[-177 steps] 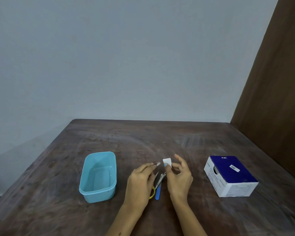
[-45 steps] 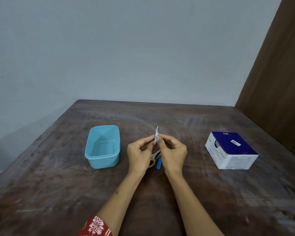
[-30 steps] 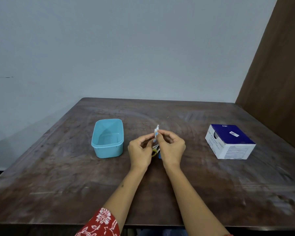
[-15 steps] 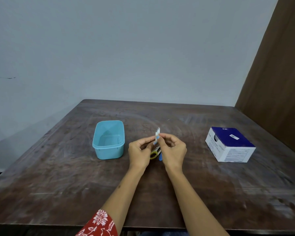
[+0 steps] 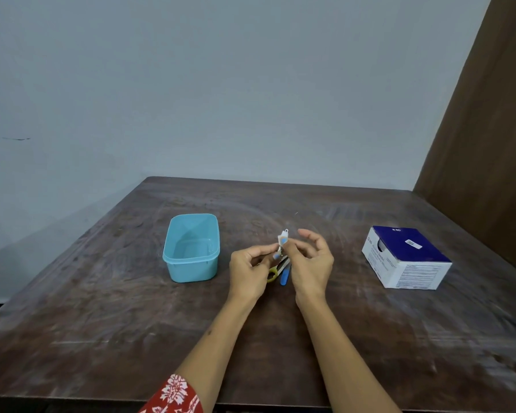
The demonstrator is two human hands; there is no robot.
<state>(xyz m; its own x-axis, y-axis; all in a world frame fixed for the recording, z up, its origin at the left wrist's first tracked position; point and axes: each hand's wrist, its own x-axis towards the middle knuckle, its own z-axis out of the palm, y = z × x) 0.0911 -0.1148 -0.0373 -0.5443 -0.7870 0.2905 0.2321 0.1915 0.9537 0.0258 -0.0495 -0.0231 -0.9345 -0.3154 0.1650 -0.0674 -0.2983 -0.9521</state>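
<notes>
My left hand (image 5: 249, 271) and my right hand (image 5: 310, 262) meet above the middle of the brown table (image 5: 131, 323). Between their fingertips is a small white packet with a blue mark (image 5: 283, 239), held upright. My right thumb and a finger pinch it, while the right index finger is lifted and spread away. My left thumb and forefinger pinch its lower end. Under the hands lie small scissors with a yellow handle ring (image 5: 272, 275) and a blue stick-like item (image 5: 284, 275).
A light blue plastic tub (image 5: 191, 248), nothing visible in it, stands left of the hands. A white and dark blue cardboard box (image 5: 405, 260) sits at the right. A brown wooden panel (image 5: 483, 129) rises along the table's right side; a pale wall stands behind.
My right index finger has lifted off and spread away from the packet, which stays pinched between both hands. The camera view shifted slightly.
</notes>
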